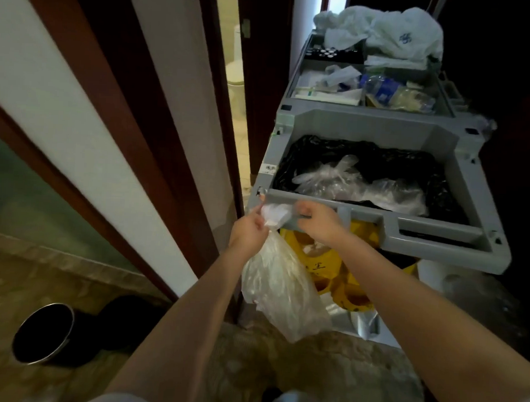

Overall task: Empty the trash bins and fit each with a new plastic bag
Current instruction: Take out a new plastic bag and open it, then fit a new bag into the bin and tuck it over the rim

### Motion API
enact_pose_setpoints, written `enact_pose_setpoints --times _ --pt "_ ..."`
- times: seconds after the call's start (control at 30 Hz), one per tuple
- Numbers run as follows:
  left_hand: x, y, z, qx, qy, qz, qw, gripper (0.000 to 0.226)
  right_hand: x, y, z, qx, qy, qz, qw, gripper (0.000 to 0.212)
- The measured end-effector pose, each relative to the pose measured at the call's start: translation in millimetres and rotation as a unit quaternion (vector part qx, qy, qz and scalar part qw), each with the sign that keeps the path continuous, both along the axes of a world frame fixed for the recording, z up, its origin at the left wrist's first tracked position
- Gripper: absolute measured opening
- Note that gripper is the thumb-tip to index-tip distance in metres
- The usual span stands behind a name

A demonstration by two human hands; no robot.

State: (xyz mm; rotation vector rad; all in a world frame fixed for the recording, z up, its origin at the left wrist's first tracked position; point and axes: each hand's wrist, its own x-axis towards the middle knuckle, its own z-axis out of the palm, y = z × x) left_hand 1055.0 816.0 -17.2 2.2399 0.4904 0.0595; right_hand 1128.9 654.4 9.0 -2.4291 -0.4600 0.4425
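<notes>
At the far left a trash bin (44, 334) sits on the floor, no bag showing at its rim. The left hand (249, 229) pinches the gathered neck of the used bag (280, 280), which hangs just before the cart (438, 235). The right hand (316, 216) curls on the same neck, seemingly knotting it. The emptying step looks nearly done; next the bag needs lifting into the cart's black liner (434, 181).

Open mouth of the black-lined cart bin (305, 160) beyond its grey rim (378, 210); door frame (151, 135) close left.
</notes>
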Motion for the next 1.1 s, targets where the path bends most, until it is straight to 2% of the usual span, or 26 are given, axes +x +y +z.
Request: enact_pose_setpoints --times 0.07,0.13,0.2,0.27,0.43,0.53,0.63,0.83,0.9,1.0,1.1 --pt "-18.4 18.4 6.6 0.011 0.011 -0.009 1.0 0.015 -17.7 16.1 -3.6 0.058 -0.05 0.007 0.997 0.06" --pt "-39.1 41.8 14.7 0.015 0.017 -0.01 1.0 0.015 -34.6 38.7 -8.8 0.055 -0.089 0.08 0.991 0.068" --pt "-61.5 70.0 19.7 0.032 0.015 -0.015 0.999 0.011 -49.5 65.6 -12.6 0.021 -0.114 0.15 0.982 0.068" --pt "-89.0 99.9 24.6 0.048 0.025 0.0 0.999 0.004 -63.7 97.2 -14.0 -0.005 -0.146 0.198 0.969 0.056" --pt "-170.9 173.1 25.9 0.081 0.018 0.082 0.993 0.015 -116.4 187.1 -5.6 0.012 -0.177 0.276 0.945 0.023" --pt "-218.3 219.1 23.5 0.105 0.086 0.08 0.987 0.012 -155.4 243.5 -2.2 0.029 -0.183 0.318 0.93 0.018" --pt "-262.5 263.5 19.7 0.1 0.114 0.127 0.98 0.033 -196.3 294.9 3.8 0.06 -0.152 0.332 0.929 0.024" --pt "-334.2 339.0 6.7 -0.018 0.022 0.325 0.945 0.036 -257.9 375.6 -9.4 0.069 -0.079 0.319 0.942 0.016" --pt "-346.3 358.2 2.4 -0.069 -0.004 0.357 0.932 0.032 -271.0 396.2 -15.2 0.044 -0.011 0.339 0.94 0.025" --pt "-351.9 380.3 -2.8 -0.128 -0.035 0.371 0.919 0.01 -281.6 427.1 -20.5 0.014 0.099 0.369 0.924 0.039" --pt "-343.7 399.8 -7.9 -0.15 -0.051 0.381 0.911 0.011 -280.6 458.1 -32.8 0.02 0.152 0.371 0.916 0.035"
